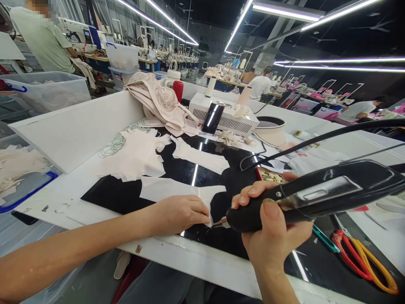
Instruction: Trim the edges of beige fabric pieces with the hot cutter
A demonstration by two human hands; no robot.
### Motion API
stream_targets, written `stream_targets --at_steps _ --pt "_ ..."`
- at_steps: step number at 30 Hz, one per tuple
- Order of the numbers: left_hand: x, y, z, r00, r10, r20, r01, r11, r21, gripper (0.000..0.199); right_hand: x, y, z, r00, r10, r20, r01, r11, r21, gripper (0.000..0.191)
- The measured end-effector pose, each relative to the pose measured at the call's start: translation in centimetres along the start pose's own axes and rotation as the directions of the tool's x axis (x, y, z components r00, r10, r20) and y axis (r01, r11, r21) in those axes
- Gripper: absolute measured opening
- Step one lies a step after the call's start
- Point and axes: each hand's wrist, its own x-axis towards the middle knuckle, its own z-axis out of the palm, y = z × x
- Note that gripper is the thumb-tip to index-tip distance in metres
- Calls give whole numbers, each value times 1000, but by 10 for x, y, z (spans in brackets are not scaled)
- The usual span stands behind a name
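My right hand [268, 228] is wrapped round a black corded handheld tool [316, 194] with a silver plate on its side. Its narrow metal tip [221, 223] points left and meets the edge of a pale cream fabric piece [171, 189], or lies just beside it; I cannot tell which. On the right end of that piece lies my left hand [180, 215], fingers closed together at its edge near the tip. Another cut fabric piece [202, 156] rests farther back. To the left, several more are stacked in a pile [136, 154].
The glossy black work surface [126, 200] is set in a white table. Red and orange-handled scissors [363, 257] lie at right, by a teal-handled tool [325, 238]. Behind are lace bras [161, 99], a vented white box [228, 114] and a round container [270, 128]. A black cable [316, 141] crosses the right side.
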Motion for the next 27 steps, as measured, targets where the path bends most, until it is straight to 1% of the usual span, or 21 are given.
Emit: stream_targets --at_steps 6,16,23,27 --pt "-1 0 2 1000 4 -13 -3 999 45 28 -2 0 -2 1000 0 3 0 1000 1 49" --pt "-2 1 2 998 43 -43 -39 995 88 27 1 2 1 1000 7 -1 -7 1000 -8 48" --pt "-1 1 1 999 32 -20 -31 996 78 29 8 -3 1 1000 -15 -27 15 1000 10 46" --pt "-2 1 2 999 35 -26 -33 996 81 29 8 0 0 999 -16 -36 16 1000 -3 47"
